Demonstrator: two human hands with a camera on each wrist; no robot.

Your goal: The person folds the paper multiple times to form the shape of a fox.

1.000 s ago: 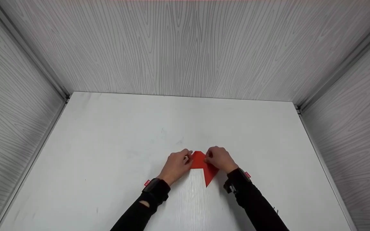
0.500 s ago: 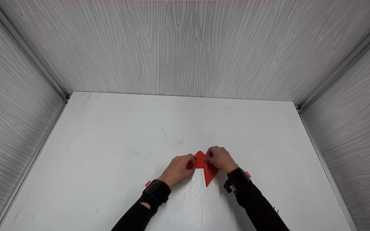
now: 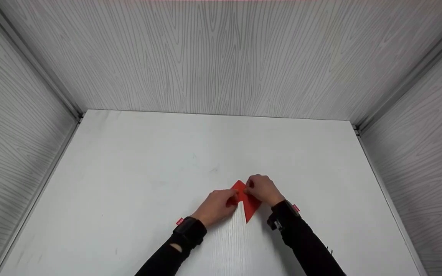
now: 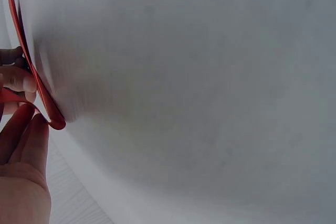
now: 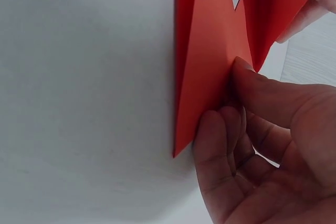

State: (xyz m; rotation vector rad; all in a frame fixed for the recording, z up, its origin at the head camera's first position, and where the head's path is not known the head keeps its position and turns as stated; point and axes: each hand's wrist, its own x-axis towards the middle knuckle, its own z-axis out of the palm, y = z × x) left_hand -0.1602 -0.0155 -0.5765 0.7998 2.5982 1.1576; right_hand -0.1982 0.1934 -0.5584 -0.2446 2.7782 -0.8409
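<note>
A folded piece of red paper (image 3: 252, 209) is between my hands at the near middle of the white table. My left hand (image 3: 215, 205) pinches its left flap, which bends over toward the right. In the left wrist view the paper (image 4: 44, 95) shows edge-on, curving up from the table into the fingers. My right hand (image 3: 266, 189) holds the right part, its thumb on top near the centre fold. The right wrist view shows a flat pointed corner of the layered paper (image 5: 210, 66) beside the curled right fingers. The left fingertips are partly hidden behind the paper there.
The white table (image 3: 148, 153) is walled by grey wood-grain panels (image 3: 221, 57) at the back and both sides. Small dark marks (image 3: 329, 251) show beside the right sleeve. Black straps sit on both wrists.
My left hand has moved right and slightly nearer, carrying the left flap over toward the centre. The paper's top now looks pointed and its left side narrower. My right hand has stayed in place.
</note>
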